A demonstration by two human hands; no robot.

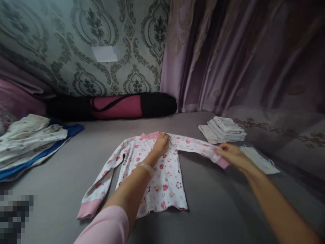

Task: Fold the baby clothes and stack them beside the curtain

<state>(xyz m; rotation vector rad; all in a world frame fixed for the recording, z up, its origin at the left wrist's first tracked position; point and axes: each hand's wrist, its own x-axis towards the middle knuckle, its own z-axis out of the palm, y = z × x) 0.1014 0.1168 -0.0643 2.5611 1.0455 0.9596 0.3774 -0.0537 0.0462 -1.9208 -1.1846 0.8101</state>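
Observation:
A long-sleeved child's shirt (162, 183) lies spread on the grey surface, white with red hearts and flowers, with a pink collar and cuffs. My left hand (161, 143) has its fingers closed on the cloth at the shoulder, just beside the collar. My forearm crosses over the shirt's front and hides part of it. Stretched out to the right, the shirt's sleeve is pinched near its cuff by my right hand (230, 154). The other sleeve slants down to the left, its pink cuff resting on the surface.
Folded white patterned clothes (224, 129) are stacked at the right, with a flat white cloth piece (259, 159) in front. Loose clothes (33, 139) lie in a heap at the left. A long black and pink bag (116, 106) lies along the wall beside purple curtains (203, 57).

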